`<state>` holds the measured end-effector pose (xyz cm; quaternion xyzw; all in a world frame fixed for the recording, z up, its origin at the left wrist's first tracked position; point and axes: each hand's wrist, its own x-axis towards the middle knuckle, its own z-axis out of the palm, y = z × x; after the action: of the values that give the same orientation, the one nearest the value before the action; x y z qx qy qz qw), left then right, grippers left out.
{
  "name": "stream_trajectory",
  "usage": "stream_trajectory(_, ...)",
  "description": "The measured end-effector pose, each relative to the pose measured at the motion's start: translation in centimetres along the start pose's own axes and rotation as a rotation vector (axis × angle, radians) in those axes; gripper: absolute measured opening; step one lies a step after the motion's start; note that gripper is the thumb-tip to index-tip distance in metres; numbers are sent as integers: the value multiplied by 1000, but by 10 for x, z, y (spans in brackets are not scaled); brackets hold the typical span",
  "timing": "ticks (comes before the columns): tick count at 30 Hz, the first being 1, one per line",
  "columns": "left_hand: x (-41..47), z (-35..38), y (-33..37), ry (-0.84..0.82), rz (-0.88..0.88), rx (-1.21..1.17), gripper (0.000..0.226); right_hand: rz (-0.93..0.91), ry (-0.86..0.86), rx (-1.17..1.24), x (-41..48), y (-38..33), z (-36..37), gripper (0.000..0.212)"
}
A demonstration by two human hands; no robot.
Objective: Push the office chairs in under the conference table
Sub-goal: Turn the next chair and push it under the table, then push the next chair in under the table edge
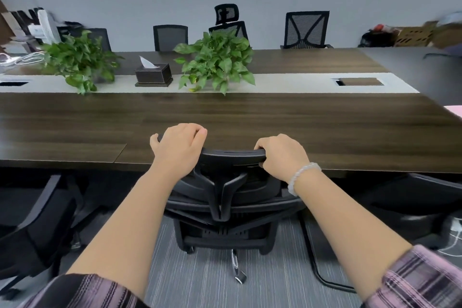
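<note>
A black office chair [225, 197] stands directly in front of me, its back toward me and its seat partly under the near edge of the long dark wooden conference table [300, 127]. My left hand [178, 147] grips the left end of the chair's headrest bar. My right hand [281, 155], with a bead bracelet on the wrist, grips the right end of the same bar. Another black chair [37, 227] sits at the left, partly under the table. A third chair [412, 197] is tucked in at the right.
On the table's pale centre strip stand two leafy potted plants [217, 60] [80, 60] and a dark tissue box [153, 74]. Several black chairs [306, 30] line the far side. Boxes and clutter [410, 35] sit at the back right; grey carpet [200, 270] lies underfoot.
</note>
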<state>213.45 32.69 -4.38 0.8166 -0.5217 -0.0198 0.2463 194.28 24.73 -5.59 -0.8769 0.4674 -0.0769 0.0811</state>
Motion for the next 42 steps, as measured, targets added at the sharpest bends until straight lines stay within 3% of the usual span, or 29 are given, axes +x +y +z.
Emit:
stream_trajectory(5, -12, -5, -12, -80, 28, -81, 30, 93, 23, 19, -17, -15, 3, 58)
stream_trajectory(9, -33, -24, -25, -12, 110, -371, 26, 134, 2, 234, -48, -36, -1, 73)
stream_trajectory(14, -69, -61, -56, 88, -99, -732, 16, 103, 246, 539, -76, -62, -15, 42)
stream_trajectory(16, -85, -71, -68, 106, -157, -753, 18, 54, 290, 690, -82, -81, -18, 30)
stream_trajectory(24, -167, -103, -121, 193, -330, -653, 17, -37, -5, 1046, -96, -145, 6, 23)
stream_trajectory(35, -267, -185, -245, 338, -569, -550, 15, -373, -341, 986, -94, -324, 58, 30)
stream_trajectory(42, -304, -246, -369, 341, -638, -451, 16, -478, -426, 950, -95, -480, 103, 40)
